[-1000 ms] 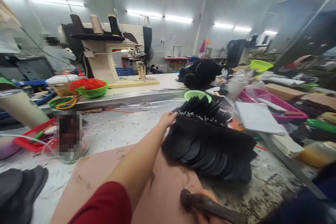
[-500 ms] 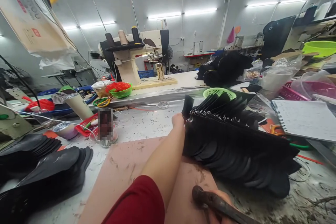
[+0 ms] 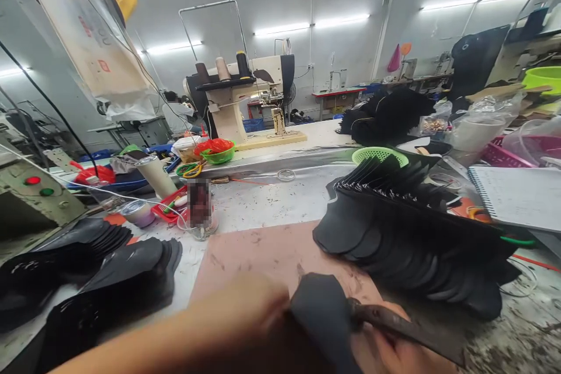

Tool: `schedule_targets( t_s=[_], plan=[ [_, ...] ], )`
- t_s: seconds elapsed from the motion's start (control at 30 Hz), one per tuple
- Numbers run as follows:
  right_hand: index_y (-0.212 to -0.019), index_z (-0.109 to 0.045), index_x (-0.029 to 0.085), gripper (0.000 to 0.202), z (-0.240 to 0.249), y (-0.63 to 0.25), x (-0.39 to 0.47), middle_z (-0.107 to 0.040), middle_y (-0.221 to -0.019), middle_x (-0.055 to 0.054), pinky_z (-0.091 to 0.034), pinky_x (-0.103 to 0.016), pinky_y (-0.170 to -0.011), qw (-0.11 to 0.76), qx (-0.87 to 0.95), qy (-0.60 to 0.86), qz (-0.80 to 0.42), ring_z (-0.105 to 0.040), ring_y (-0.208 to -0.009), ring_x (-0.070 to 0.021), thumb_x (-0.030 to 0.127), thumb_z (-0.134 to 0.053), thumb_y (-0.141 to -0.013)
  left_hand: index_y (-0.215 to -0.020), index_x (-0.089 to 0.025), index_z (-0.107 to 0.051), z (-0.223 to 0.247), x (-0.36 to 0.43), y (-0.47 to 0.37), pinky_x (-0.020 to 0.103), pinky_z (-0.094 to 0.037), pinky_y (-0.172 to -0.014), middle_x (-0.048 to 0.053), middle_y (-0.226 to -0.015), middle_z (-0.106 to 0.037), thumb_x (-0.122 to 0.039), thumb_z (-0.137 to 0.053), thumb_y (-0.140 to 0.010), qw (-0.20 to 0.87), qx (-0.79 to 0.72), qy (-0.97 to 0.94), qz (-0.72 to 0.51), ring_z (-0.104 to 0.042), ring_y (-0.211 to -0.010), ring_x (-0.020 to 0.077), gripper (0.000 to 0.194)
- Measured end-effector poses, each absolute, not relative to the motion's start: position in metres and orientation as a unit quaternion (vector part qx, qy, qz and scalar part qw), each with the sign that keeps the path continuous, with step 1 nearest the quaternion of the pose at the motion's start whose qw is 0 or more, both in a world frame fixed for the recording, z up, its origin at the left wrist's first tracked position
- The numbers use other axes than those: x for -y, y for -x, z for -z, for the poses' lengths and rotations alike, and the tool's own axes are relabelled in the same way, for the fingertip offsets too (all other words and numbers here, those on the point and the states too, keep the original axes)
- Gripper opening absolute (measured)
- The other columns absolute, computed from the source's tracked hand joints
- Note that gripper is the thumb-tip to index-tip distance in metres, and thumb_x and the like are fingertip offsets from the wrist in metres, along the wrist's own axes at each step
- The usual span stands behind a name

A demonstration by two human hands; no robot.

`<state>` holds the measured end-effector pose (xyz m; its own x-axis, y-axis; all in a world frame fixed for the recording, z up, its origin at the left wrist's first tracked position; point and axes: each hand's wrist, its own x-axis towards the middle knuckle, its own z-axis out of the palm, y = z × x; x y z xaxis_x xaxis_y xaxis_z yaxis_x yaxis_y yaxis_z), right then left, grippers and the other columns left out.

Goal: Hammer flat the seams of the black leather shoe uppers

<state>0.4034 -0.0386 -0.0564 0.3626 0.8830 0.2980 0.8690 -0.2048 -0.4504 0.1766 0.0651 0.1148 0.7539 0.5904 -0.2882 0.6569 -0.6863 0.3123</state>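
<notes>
- l. hand: motion-blurred; fingers closed, pinching edge of black piece; exact placement of each finger can't be told.
- black piece: immed. r. of l. fingers, tilted, above pink board; overlaps hammer head in view, contact unclear.
- r. hand: fingers curled around handle of hammer, partly hidden by it.
- hammer: across r. fingers, head end toward l. fingers, handle slanting down to r.
- pink board: under & beyond l. fingers, w/ dark scuffs.
- fanned stack: beyond r. fingers, apart from both hands; many black pcs, edges overlapping.
- green basket: farther from r. fingers, just behind stack.
- near pile & far pile: black, well l. of l. fingers.
- notebook: spiral-bound, r. of & beyond r. fingers.
- sewing machine: far beyond l. fingers, w/ 3 thread cones.
</notes>
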Motion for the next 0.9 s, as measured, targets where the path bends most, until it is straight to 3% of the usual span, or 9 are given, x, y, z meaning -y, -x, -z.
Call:
schedule_targets(
  t_s=[0.13,0.23,0.4,0.63,0.9],
  plan=[
    [-0.092,-0.062,0.027,0.026,0.021,-0.418,0.039,-0.07,-0.082,0.0,-0.043,-0.025,-0.059,0.18,0.572,0.796,-0.083,-0.064,-0.074,-0.0196,0.027,-0.041,-0.078,-0.091,-0.025,-0.061,-0.083,-0.023,-0.155,0.016,-0.043,-0.068,-0.003,-0.089,-0.068,-0.027,-0.036,-0.089,0.423,-0.315,-0.843,0.104,-0.061,-0.077,0.0105,0.026],
    [-0.091,-0.063,0.026,0.022,-0.018,-0.426,0.039,-0.068,-0.073,-0.003,-0.036,-0.026,-0.056,0.024,0.557,0.827,-0.077,-0.063,-0.068,-0.0211,0.027,-0.045,-0.079,-0.098,-0.025,-0.062,-0.073,-0.02,-0.152,0.018,-0.043,-0.073,-0.002,-0.096,-0.067,-0.04,-0.034,-0.09,0.475,-0.317,-0.811,0.128,-0.06,-0.084,0.0131,0.033],
    [-0.092,-0.062,0.026,0.022,-0.054,-0.414,0.035,-0.068,-0.077,-0.002,-0.032,-0.026,-0.054,-0.002,0.591,0.806,-0.039,-0.062,-0.071,-0.0208,0.026,-0.043,-0.081,-0.1,-0.026,-0.062,-0.057,-0.036,-0.184,0.026,-0.042,-0.077,0.001,-0.098,-0.065,-0.044,-0.031,-0.089,0.413,-0.29,-0.85,0.15,-0.059,-0.086,0.0174,0.038],
    [-0.083,-0.064,0.015,0.023,-0.038,-0.395,0.036,-0.066,-0.074,-0.008,-0.036,-0.026,-0.051,-0.039,0.691,0.72,-0.058,-0.062,-0.066,-0.0205,0.013,-0.042,-0.078,-0.081,-0.019,-0.059,-0.031,-0.028,-0.237,0.028,-0.042,-0.066,0.004,-0.087,-0.06,-0.029,-0.05,-0.081,0.229,-0.345,-0.904,0.107,-0.057,-0.079,0.0196,0.013],
    [-0.086,-0.063,0.015,0.024,-0.037,-0.403,0.041,-0.065,-0.072,-0.009,-0.036,-0.026,-0.051,-0.026,0.683,0.727,-0.064,-0.062,-0.065,-0.0207,0.015,-0.04,-0.079,-0.098,-0.021,-0.06,0.0,-0.014,-0.23,0.028,-0.046,-0.074,0.002,-0.088,-0.061,-0.014,-0.05,-0.081,0.274,-0.354,-0.894,-0.037,-0.057,-0.083,0.0161,0.021]
  ],
)
